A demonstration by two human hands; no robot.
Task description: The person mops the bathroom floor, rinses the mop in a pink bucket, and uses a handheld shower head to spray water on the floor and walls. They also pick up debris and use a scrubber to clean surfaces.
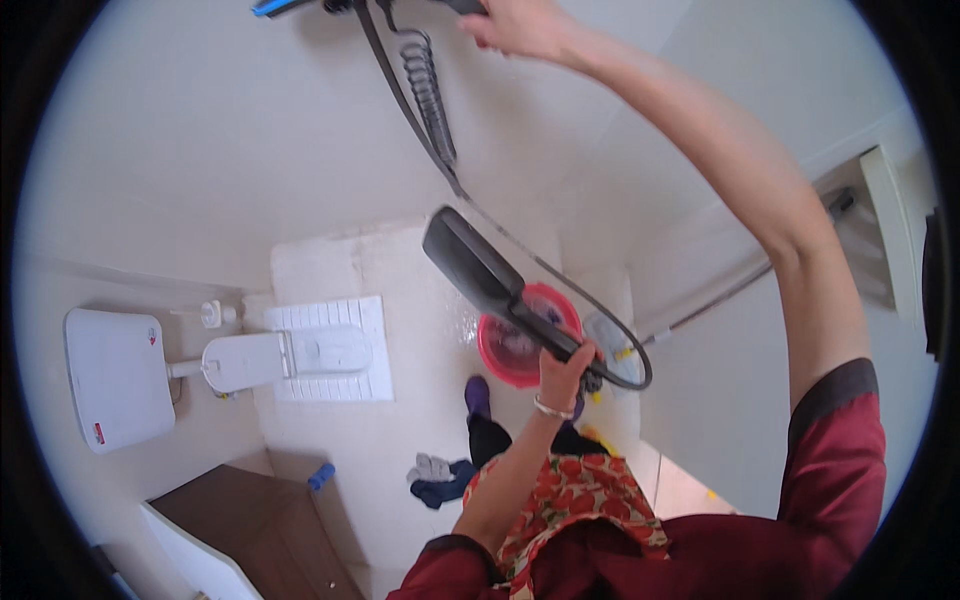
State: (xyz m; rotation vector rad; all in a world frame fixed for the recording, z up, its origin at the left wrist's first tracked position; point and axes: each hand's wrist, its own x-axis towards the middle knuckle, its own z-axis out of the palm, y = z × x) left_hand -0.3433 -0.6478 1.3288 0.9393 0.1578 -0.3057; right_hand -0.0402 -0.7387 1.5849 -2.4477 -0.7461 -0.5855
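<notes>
My left hand, with a bracelet at the wrist, is closed around the handle of a dark grey handheld shower head. The shower head slants up and left, above a red plastic basin that holds water and something dark. A dark shower hose loops from the handle up to the wall fixture. My right hand reaches up to that fixture, its fingers on a dark handle at the picture's top edge. Part of this grip is cut off. No water stream from the shower head can be made out.
A white squat toilet lies in the floor at left, below a wall cistern. Socks lie by my feet. A brown vanity cabinet stands lower left. A coiled hose hangs on the wall; a clear plastic container is beside the basin.
</notes>
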